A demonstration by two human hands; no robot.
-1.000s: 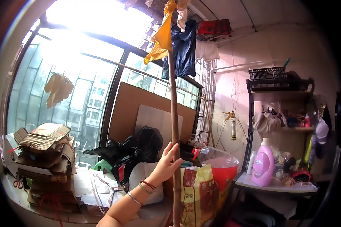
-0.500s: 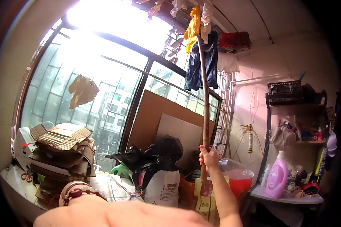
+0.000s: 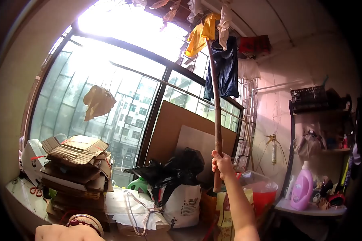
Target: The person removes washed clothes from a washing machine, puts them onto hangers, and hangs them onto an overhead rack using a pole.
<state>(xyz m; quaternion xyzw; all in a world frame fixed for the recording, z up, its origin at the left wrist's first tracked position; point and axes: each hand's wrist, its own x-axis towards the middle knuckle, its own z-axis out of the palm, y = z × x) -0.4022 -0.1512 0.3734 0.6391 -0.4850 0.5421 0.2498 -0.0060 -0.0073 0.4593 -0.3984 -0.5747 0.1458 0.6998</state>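
My right hand is closed round the lower part of a long wooden pole, which stands nearly upright. The pole's upper end meets a yellow garment near the ceiling; whether it is hooked or just touching is unclear. Dark blue trousers hang right behind the pole, beside a pale hanging cloth. Only part of my left hand shows at the bottom left edge, next to a beaded bracelet at the wrist; its fingers are out of sight.
Stacked flattened cardboard stands at left by the window. Black plastic lies over a white sack. A red bucket is right of my forearm. A shelf holds a pink detergent bottle. Scissors lie far left.
The yellow garment has spread out leftward at the pole's top. My left hand has drawn down and left, mostly out of view. The scene has shifted slightly right and down.
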